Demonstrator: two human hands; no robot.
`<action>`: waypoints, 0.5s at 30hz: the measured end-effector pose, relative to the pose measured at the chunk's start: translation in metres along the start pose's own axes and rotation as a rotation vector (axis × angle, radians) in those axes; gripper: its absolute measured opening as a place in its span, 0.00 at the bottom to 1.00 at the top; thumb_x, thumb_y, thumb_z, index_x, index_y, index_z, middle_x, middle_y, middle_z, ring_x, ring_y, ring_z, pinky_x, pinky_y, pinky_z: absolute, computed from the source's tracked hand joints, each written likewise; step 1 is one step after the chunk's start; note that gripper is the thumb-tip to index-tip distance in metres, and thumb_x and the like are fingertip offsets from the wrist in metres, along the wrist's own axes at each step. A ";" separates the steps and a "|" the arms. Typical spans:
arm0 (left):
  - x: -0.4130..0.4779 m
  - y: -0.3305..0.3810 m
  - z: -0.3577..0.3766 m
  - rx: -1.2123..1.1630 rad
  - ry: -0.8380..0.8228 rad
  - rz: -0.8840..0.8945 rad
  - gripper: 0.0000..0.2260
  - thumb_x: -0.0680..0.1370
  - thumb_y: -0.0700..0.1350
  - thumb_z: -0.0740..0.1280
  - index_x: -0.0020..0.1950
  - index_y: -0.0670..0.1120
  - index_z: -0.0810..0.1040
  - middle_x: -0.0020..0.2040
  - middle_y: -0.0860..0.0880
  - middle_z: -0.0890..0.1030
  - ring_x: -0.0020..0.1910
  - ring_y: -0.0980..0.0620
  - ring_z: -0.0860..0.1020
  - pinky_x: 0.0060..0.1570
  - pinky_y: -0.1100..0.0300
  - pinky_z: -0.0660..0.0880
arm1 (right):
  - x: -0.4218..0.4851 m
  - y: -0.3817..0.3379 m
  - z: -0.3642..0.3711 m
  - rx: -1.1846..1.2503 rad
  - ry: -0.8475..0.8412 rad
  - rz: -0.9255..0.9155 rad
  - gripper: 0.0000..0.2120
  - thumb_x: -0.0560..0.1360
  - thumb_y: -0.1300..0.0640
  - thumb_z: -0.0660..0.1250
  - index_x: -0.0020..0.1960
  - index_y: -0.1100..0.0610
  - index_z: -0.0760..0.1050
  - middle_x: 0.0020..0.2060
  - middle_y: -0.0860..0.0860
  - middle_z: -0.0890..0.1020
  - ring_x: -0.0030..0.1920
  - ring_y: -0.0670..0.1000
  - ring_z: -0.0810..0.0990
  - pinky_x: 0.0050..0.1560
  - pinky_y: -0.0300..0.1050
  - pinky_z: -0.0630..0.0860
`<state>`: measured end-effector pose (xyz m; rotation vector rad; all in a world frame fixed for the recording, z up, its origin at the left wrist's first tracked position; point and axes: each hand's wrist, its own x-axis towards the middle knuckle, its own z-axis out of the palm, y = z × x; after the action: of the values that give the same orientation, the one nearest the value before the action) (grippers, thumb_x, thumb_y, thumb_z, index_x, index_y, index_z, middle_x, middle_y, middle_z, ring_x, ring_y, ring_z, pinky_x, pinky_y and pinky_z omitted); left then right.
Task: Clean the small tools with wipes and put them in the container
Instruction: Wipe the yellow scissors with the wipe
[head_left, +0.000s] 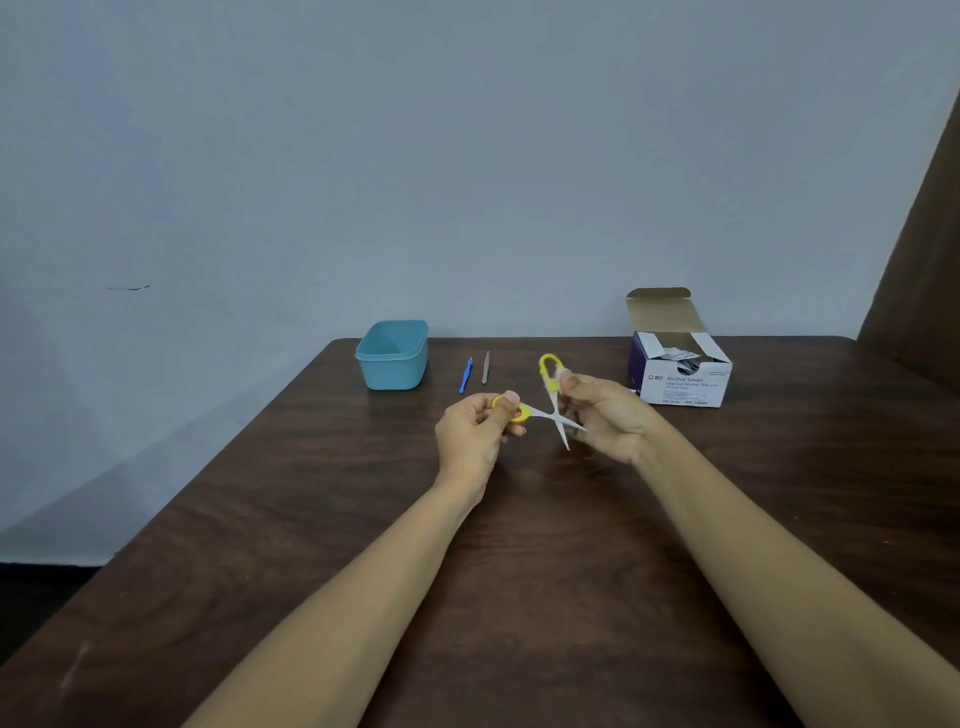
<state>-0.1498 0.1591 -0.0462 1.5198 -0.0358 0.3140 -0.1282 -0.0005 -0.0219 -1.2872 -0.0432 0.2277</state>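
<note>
Small yellow-handled scissors (549, 402) are held spread apart above the table. My left hand (475, 434) grips one yellow handle loop. My right hand (605, 415) pinches a white wipe (561, 375) against the other arm of the scissors, just below its upright yellow loop. The blade tips point down and to the right, below my right thumb. A blue plastic tool (466, 376) and a thin grey metal tool (485, 368) lie side by side on the table behind my left hand. The light blue container (393, 355) stands open at the table's far left corner.
An open box of alcohol swabs (680, 375), its flap raised, stands at the back right of the dark wooden table (519, 571). A grey wall rises behind the table. A brown panel (924, 291) leans in at the far right.
</note>
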 end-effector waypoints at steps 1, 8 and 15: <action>0.001 0.000 0.000 -0.008 0.014 -0.013 0.07 0.77 0.47 0.70 0.42 0.45 0.81 0.32 0.51 0.83 0.30 0.59 0.80 0.32 0.69 0.74 | -0.001 -0.001 -0.003 0.032 0.020 0.000 0.04 0.77 0.52 0.64 0.46 0.51 0.77 0.35 0.47 0.74 0.37 0.45 0.70 0.39 0.40 0.65; 0.005 -0.002 0.000 -0.078 0.140 -0.088 0.09 0.77 0.46 0.70 0.45 0.41 0.82 0.33 0.47 0.82 0.30 0.60 0.79 0.32 0.67 0.73 | -0.003 0.004 -0.016 0.245 0.085 0.012 0.04 0.73 0.52 0.68 0.45 0.53 0.77 0.40 0.47 0.78 0.39 0.45 0.73 0.38 0.36 0.66; 0.005 0.000 -0.003 -0.109 0.180 -0.110 0.08 0.77 0.46 0.70 0.48 0.41 0.82 0.37 0.47 0.83 0.28 0.63 0.79 0.30 0.72 0.73 | -0.009 0.000 -0.030 0.140 -0.023 0.036 0.15 0.61 0.48 0.77 0.43 0.54 0.80 0.41 0.49 0.80 0.39 0.45 0.74 0.34 0.34 0.70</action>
<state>-0.1456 0.1626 -0.0452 1.3746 0.1697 0.3534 -0.1318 -0.0308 -0.0296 -1.1466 -0.0235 0.2724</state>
